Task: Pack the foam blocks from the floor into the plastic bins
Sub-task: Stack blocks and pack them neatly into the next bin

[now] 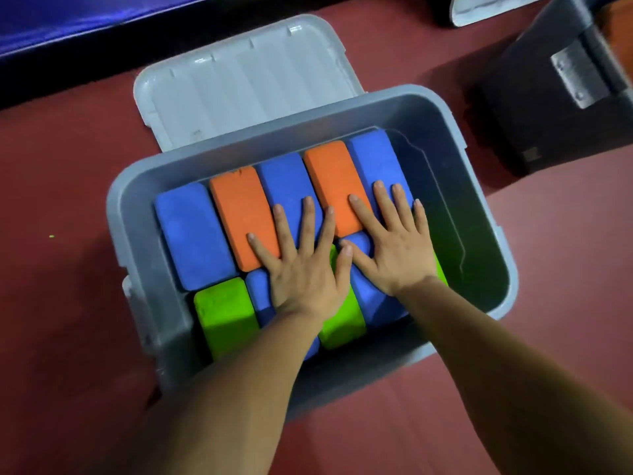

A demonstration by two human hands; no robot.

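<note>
Dark red floor (61, 159) fills the frame, with a blue mat (85, 22) along the upper left and a dark case (548, 108) bearing a metal plate at the upper right. At the centre sits a grey plastic bin (137, 234), open, its pale lid (239, 77) lying flat on the floor behind the far rim. Foam blocks (193, 234) pack the left and middle of the bin in two rows. The far row runs blue, then the left orange block (239, 207), blue, the right orange block (330, 173) and the rightmost blue block (375, 156). The near row alternates green and blue. The bin's right side holds no blocks.

Both bare arms reach in from the bottom edge. The left hand (301, 269) lies flat, its grip apart with fingers spread, pressing on the left orange block, the middle blue one and the near row. The right hand (394, 248) is likewise flat, grip apart, with fingers across the right orange block and the rightmost blue block. The thumb tips meet.
</note>
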